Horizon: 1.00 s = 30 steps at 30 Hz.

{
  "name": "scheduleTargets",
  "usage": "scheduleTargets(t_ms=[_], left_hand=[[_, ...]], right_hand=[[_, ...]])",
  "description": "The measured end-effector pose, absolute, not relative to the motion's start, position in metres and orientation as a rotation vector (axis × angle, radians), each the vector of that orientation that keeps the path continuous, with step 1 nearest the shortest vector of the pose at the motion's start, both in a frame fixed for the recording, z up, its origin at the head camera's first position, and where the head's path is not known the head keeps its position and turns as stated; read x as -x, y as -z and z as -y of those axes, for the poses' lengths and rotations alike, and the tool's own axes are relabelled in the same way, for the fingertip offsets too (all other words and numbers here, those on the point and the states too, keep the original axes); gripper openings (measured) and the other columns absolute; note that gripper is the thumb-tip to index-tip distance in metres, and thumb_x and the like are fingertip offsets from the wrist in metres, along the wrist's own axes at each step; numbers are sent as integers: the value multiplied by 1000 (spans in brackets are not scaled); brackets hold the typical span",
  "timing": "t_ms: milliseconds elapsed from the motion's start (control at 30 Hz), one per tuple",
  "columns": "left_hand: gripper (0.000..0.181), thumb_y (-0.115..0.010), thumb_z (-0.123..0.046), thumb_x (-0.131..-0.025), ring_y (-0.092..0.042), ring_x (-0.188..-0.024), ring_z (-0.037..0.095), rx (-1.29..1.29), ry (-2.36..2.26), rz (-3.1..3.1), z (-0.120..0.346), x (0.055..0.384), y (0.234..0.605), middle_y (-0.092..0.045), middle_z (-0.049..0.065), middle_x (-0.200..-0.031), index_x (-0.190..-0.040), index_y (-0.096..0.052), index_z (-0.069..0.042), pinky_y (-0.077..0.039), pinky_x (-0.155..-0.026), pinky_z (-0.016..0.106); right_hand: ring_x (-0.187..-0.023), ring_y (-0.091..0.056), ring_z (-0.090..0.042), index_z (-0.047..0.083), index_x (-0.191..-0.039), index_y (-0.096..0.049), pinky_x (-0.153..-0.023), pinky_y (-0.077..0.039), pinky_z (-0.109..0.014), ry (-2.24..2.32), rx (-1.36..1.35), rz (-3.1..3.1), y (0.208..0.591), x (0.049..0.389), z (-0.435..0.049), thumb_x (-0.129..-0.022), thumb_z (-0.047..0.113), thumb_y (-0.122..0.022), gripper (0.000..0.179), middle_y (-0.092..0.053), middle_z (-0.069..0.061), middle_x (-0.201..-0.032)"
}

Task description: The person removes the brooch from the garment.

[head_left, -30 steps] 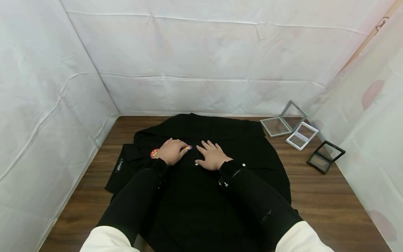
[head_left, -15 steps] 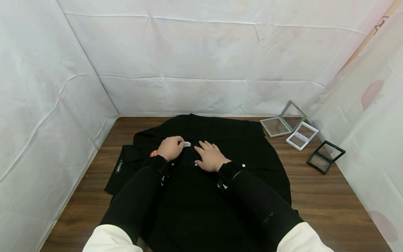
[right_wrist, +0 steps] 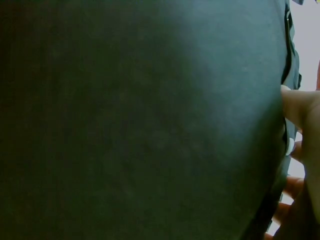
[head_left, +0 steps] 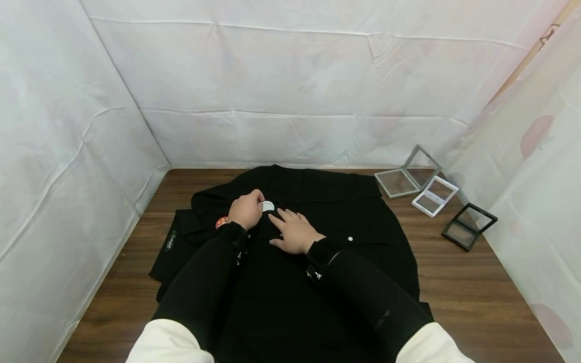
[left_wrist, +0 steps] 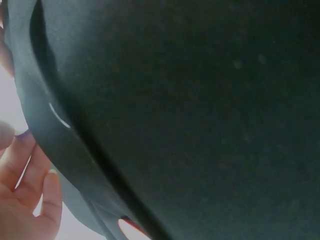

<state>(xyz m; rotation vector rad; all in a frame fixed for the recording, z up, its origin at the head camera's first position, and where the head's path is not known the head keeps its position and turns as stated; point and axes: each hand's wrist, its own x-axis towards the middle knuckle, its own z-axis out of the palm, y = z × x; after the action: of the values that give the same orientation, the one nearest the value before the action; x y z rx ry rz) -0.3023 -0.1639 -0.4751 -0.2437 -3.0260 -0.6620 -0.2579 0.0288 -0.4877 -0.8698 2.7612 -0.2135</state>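
Observation:
A black shirt [head_left: 277, 297] with white buttons lies spread on the table. Near its upper part, my left hand [head_left: 245, 212] pinches a round pin badge [head_left: 269, 206] whose whitish back shows; the fingers cover its left side. A red badge [head_left: 221, 222] sits on the cloth just left of that hand. My right hand [head_left: 292, 232] rests on the shirt, fingers spread, a little right of and below the badge. Dark cloth fills most of the left wrist view, where my left hand [left_wrist: 25, 195] appears at the edge. The right wrist view shows part of my right hand [right_wrist: 305, 120].
Three open folding mirrors stand at the table's right: a grey one [head_left: 397, 183], a white one [head_left: 429, 203] and a black one [head_left: 462, 236]. A folded black piece with a label [head_left: 170, 241] lies at the left. White cloth walls [head_left: 290, 75] enclose the wooden table [head_left: 472, 297].
The badge has turned from its purple-and-yellow face to its whitish back in my left hand, which has moved slightly up the shirt. My right hand has slid a little left and down.

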Motion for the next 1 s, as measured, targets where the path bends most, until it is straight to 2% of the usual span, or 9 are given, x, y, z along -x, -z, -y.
scheduleTargets(t_ms=[200,367,633,767,867,1000], left_hand=[[17,-60,-15,-104,-68,-88,28,336,512,2997,163,304,481,-74,10,-102,-114,-73,-9,-51,-91,50],[27,-64,-20,-102,-65,-111,33,423,384,3069,167,303,482,-70,13,-121,-124,-73,-8,-49,-100,53],[56,-65,-36,-102,-47,-138,36,642,-38,3131,174,293,476,-50,17,-151,-150,-54,-10,-37,-114,55],[62,-62,-45,-103,-24,-152,37,656,-141,3128,180,290,479,-28,16,-166,-156,-49,-16,-21,-122,56],[65,-60,-52,-102,-9,-157,37,635,-93,3156,185,290,486,-14,14,-171,-157,-46,-21,-10,-125,56],[71,-59,-56,-101,-11,-156,39,580,148,3250,191,292,495,-14,16,-171,-161,-40,-24,-10,-125,57]], right_hand=[[-157,-11,-29,29,-167,-19,-125,-14,-54,211,860,-2753,494,259,-28,-103,63,-49,78,-11,-6,-172],[-158,-9,-28,28,-166,-20,-125,-13,-53,201,841,-2745,493,260,-27,-103,63,-48,78,-11,-5,-173],[-158,-7,-26,29,-166,-20,-126,-11,-52,164,823,-2742,493,261,-27,-103,65,-45,78,-10,-2,-173],[-158,-8,-26,29,-166,-19,-126,-11,-52,147,820,-2741,490,261,-26,-103,66,-45,78,-10,-2,-173],[-158,-8,-26,29,-166,-19,-126,-11,-52,136,814,-2739,487,260,-26,-103,66,-44,78,-11,-2,-173],[-158,-8,-26,29,-167,-18,-126,-11,-52,145,810,-2728,487,259,-27,-103,66,-44,78,-10,-1,-173]])
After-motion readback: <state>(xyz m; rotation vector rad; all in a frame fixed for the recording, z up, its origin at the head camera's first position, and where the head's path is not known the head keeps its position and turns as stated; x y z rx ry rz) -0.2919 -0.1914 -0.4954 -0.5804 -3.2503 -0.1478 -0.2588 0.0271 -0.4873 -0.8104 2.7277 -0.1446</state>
